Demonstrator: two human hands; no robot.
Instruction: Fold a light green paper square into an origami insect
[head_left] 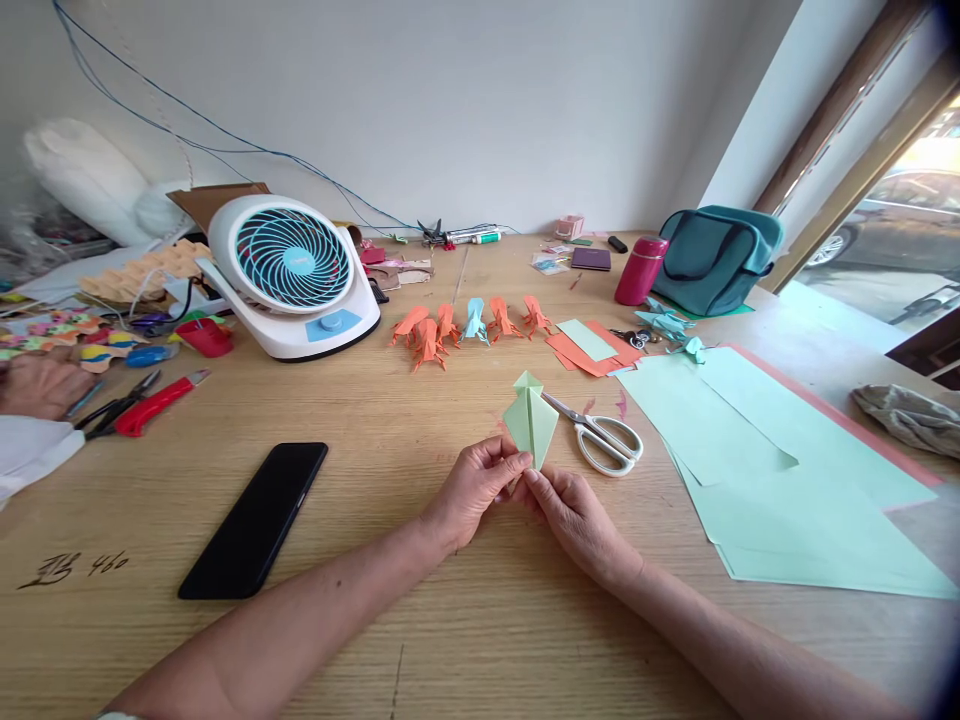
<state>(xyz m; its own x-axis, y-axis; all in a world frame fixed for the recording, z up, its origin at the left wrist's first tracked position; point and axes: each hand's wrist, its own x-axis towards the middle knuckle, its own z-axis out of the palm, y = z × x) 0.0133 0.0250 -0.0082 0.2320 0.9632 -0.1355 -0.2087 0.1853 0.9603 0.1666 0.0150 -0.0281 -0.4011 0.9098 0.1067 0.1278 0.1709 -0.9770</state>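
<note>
Green paper fold (531, 420), kite-shaped and creased, left hand (472, 490) and right hand (574, 515) pinching its bottom tip, wood-grain table (420, 640).

The left hand (480, 485) and right hand (574, 515) meet at the counter (390, 420) centre. Each grip pinches the lower tip of a folded green paper (531, 420), which points toward the far edge. White-handled scissors (600, 435) lie just beside it on the right. Green sheets (787, 480) cover the right side. A black phone (255, 518) lies toward the near left corner.
</note>
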